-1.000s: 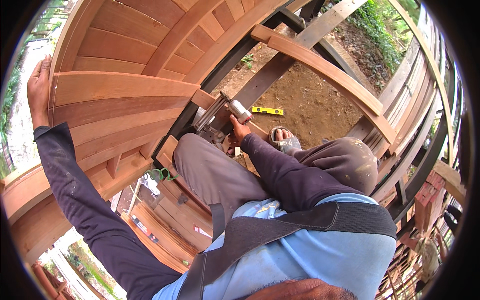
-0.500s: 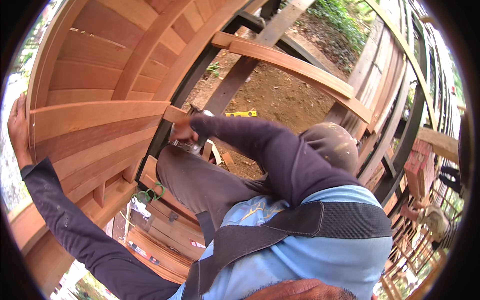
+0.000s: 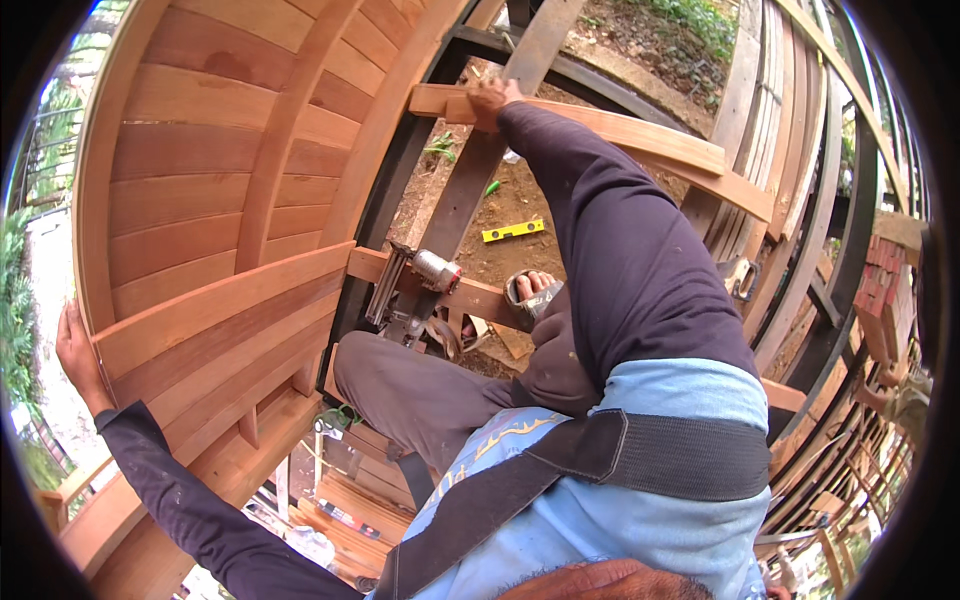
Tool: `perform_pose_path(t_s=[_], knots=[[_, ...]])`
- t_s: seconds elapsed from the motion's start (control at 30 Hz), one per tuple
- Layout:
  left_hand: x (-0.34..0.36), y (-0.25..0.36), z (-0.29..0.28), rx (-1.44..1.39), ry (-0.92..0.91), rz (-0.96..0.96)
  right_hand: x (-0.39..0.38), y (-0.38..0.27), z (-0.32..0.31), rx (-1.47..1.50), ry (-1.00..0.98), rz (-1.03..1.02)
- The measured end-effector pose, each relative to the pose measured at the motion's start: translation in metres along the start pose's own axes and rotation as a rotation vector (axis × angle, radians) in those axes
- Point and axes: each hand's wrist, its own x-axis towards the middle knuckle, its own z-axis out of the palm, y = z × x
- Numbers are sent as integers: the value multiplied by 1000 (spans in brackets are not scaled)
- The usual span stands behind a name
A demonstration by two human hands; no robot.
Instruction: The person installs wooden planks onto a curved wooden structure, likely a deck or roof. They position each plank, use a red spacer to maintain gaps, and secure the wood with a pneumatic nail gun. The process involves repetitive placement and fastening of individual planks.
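Panelling [image 3: 180, 150] stands at left, the left hand [image 3: 82, 355] laid flat along its outer edge, apparently for support; the right hand [image 3: 492, 100] bends over stacked boards [image 3: 620, 137] bridging a dark beam [image 3: 463, 195], its grip unclear.

Dark sleeves [image 3: 640, 260], left cuff [image 3: 125, 420] flared just behind the left grip [image 3: 82, 350], adjoin a light-blue shirt [image 3: 640, 540]; black strap [image 3: 690, 455] crosses it; trousers [image 3: 420, 375] are grey-brown.

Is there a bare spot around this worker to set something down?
Bare dirt shows between the dark beam, yellow level and right sleeve. It's crowded around the silver tool, hemmed by the wooden panel, left knee and a sandalled foot.
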Motion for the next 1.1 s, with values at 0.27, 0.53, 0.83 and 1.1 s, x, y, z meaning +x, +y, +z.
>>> perform_pose_path(t_s=[0.27,0.53,0.83,1.1], knots=[[7,-19,-6,-10,-37,52,-13,59,47,71,137,65],[-32,58,8,87,66,79,-20,18,-70,426,216,-218],[-36,72,19,91,159,101,-91,-53,-224,638,382,-731],[-44,61,9,253,216,102,-133,-103,-276,961,653,-869]])
